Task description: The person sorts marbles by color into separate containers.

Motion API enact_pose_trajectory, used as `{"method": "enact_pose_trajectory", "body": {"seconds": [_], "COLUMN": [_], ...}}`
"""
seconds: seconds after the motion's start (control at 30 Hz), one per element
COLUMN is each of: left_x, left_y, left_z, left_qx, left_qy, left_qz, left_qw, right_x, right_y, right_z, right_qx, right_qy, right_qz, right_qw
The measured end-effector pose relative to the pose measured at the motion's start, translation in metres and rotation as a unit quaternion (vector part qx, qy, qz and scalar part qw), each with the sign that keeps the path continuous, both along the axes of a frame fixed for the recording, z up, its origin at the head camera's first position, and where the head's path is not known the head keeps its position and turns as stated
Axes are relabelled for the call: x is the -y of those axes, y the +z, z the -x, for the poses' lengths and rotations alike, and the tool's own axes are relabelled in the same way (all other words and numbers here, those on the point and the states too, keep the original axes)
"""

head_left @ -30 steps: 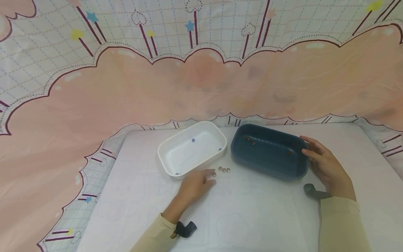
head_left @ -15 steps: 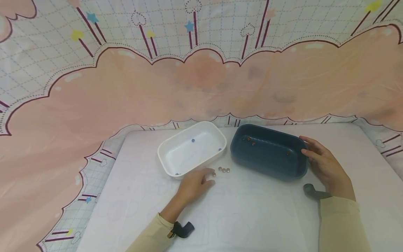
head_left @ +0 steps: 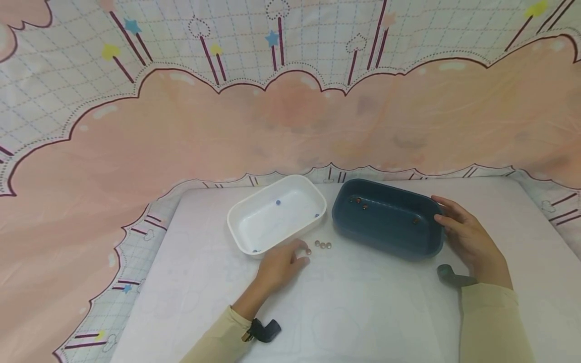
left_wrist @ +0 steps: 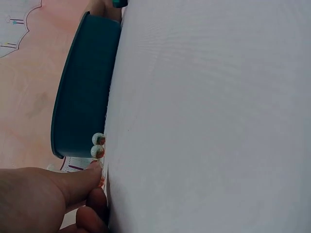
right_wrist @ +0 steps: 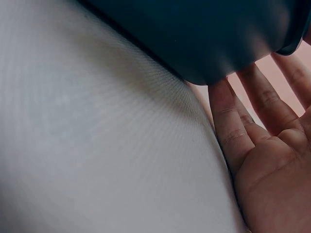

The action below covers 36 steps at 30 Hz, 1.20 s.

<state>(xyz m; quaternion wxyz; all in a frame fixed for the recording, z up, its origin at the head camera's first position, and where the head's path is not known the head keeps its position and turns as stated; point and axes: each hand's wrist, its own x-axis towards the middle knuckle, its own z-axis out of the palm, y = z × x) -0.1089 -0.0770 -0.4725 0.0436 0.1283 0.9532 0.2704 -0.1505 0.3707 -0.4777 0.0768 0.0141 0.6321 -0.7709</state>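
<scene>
In the head view my left hand (head_left: 279, 267) is low over the tabletop before the white tub (head_left: 236, 237). Its thumb and forefinger are apart, their tips close to a clear, brownish marble (head_left: 308, 251). Several similar marbles (head_left: 323, 245) lie just right of it; the left wrist view shows two glass marbles (left_wrist: 97, 152) past the thumb, others partly hidden behind it. My right hand (head_left: 474, 247) holds the right end of the dark blue tub (head_left: 386, 244), thumb over the rim. In the right wrist view its fingers (right_wrist: 226, 116) lie against the tub's outer wall.
Several amber marbles (head_left: 365, 206) sit inside the blue tub. Small blue marbles (head_left: 278, 202) are spread inside the white tub, to the left. A white cloth covers the table (head_left: 363, 312), and a patterned curtain (head_left: 272, 131) hangs behind it.
The left forefinger has bent slightly and drawn back a little beside the nearest marble. The right hand, both tubs and the marbles stay practically where they were.
</scene>
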Motion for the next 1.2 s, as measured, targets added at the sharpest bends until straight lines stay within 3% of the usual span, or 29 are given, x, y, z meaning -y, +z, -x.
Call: {"method": "enact_pose_trajectory", "body": {"seconds": [0.53, 1.2], "left_x": [-0.0061, -0.0093], "left_y": [-0.0032, -0.0005], "left_z": [0.0026, 0.0042], "left_qx": [-0.003, -0.021], "left_qy": [0.019, 0.013], "left_qz": [0.004, 0.008], "left_qw": [0.9998, 0.9997], "right_x": [-0.0022, 0.0001], "right_y": [-0.0022, -0.0012], "right_z": [-0.0003, 0.0004], "right_qx": [-0.018, -0.021], "right_qy": [0.02, 0.017], "right_qz": [0.009, 0.011], "right_qw": [0.9996, 0.9996]}}
